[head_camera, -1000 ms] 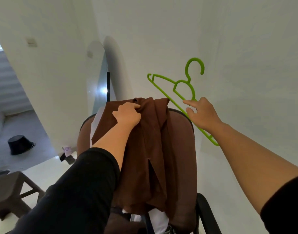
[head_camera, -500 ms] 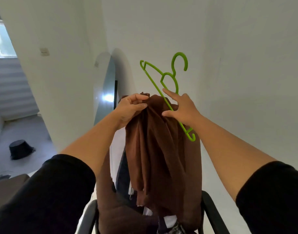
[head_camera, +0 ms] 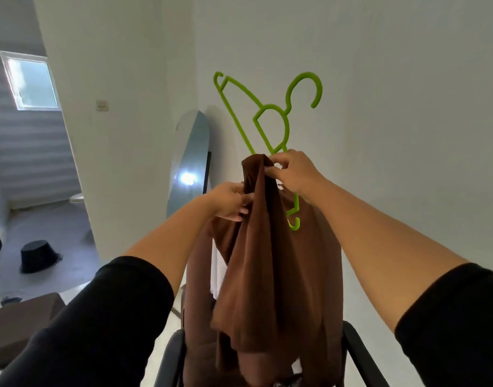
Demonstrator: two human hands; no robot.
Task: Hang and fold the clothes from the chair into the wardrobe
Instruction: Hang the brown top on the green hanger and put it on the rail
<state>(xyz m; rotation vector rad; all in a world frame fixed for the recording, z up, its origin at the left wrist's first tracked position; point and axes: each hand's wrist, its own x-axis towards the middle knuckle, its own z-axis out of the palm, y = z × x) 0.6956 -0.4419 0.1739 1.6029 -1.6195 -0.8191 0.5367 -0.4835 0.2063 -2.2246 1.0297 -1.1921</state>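
Observation:
A brown garment (head_camera: pixel 270 269) hangs lifted in front of me, bunched at its top. My left hand (head_camera: pixel 230 201) grips the cloth on its left side just below the top. My right hand (head_camera: pixel 294 174) pinches the garment's top edge and also holds a lime-green plastic hanger (head_camera: pixel 270 118), whose hook and one arm stick up above the cloth. The hanger's other end pokes out below my right hand. The chair (head_camera: pixel 196 325) with brown upholstery stands under the garment, with white cloth (head_camera: pixel 218 272) showing on it.
A tall oval mirror (head_camera: pixel 188 166) leans on the white wall ahead. On the left, a doorway opens to a grey floor with an upturned black bucket (head_camera: pixel 38 255). A dark stool (head_camera: pixel 21 322) sits at lower left. Black chair armrests (head_camera: pixel 359 356) frame the bottom.
Both hands have raised the brown garment higher off the chair. My right hand moved onto the garment's top while keeping the hanger, and my left hand slid lower on the cloth.

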